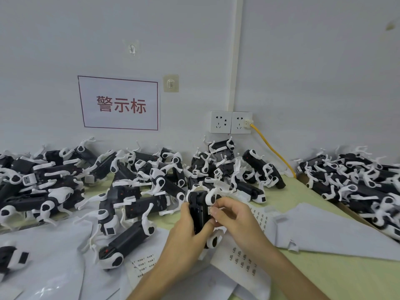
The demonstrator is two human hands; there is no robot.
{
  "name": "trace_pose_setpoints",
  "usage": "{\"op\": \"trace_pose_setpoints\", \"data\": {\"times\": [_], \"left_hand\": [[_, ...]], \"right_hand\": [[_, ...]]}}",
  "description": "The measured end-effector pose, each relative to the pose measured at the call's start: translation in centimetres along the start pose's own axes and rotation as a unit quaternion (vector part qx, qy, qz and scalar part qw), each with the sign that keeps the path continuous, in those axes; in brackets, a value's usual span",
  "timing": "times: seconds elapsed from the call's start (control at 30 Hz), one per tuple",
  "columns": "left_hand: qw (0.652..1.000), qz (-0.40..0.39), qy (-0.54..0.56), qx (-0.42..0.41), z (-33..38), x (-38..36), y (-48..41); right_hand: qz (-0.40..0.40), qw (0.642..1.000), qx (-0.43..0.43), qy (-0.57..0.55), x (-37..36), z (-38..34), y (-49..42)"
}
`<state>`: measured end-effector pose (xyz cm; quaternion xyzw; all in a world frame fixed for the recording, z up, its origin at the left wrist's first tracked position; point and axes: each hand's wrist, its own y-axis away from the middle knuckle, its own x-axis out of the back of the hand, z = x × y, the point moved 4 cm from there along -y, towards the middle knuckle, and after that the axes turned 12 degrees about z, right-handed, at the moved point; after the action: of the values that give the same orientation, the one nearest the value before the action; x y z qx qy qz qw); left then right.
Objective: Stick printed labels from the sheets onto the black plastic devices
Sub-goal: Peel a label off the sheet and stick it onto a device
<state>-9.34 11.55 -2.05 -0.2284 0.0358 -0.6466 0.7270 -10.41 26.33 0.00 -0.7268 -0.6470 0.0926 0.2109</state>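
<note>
While the black device (198, 213) is gripped by the left hand (184, 232), the label (209, 210) pinched by the right hand (232, 215) should next be pressed flat.

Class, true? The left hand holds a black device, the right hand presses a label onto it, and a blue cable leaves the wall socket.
Wrong colour: in the head view the cable leaving the wall socket is yellow. The left hand holding black device, right hand on label: correct.
</note>
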Motion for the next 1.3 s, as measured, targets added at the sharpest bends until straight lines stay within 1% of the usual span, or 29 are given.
{"op": "trace_pose_setpoints", "data": {"times": [0.3, 0.57, 0.7, 0.87, 0.97, 1.07, 1.17, 1.3], "left_hand": [[1.000, 0.000, -0.023, -0.019, -0.4, -0.1, 0.0], [0.997, 0.019, -0.060, -0.037, -0.4, 0.0, 0.2], [0.995, 0.025, -0.080, -0.060, -0.3, 0.1, 0.4], [0.995, 0.024, -0.070, -0.064, 0.1, 0.2, 0.5], [0.996, 0.015, -0.056, -0.067, 0.3, 0.2, 0.5], [0.998, 0.003, -0.029, -0.051, 0.7, 0.3, 0.2], [0.999, -0.016, 0.018, -0.034, 1.1, 0.3, 0.1], [0.997, -0.043, 0.056, -0.044, 1.3, 0.1, 0.3]], "right_hand": [[0.010, 1.000, 0.005, 0.006, -0.1, 0.2, 0.1], [0.022, 0.999, -0.009, -0.022, -0.6, 0.5, 0.5], [0.032, 0.999, -0.017, -0.033, -0.6, 0.8, 0.4], [0.042, 0.992, -0.052, -0.111, -0.4, 1.2, 0.4], [0.037, 0.991, -0.065, -0.108, -0.2, 1.3, 0.3], [0.011, 0.991, -0.075, -0.111, -0.3, 1.5, 0.1], [-0.009, 0.993, -0.054, -0.108, -0.5, 0.7, 0.4], [0.004, 0.998, -0.009, -0.068, -0.5, 0.7, 0.4]]}}
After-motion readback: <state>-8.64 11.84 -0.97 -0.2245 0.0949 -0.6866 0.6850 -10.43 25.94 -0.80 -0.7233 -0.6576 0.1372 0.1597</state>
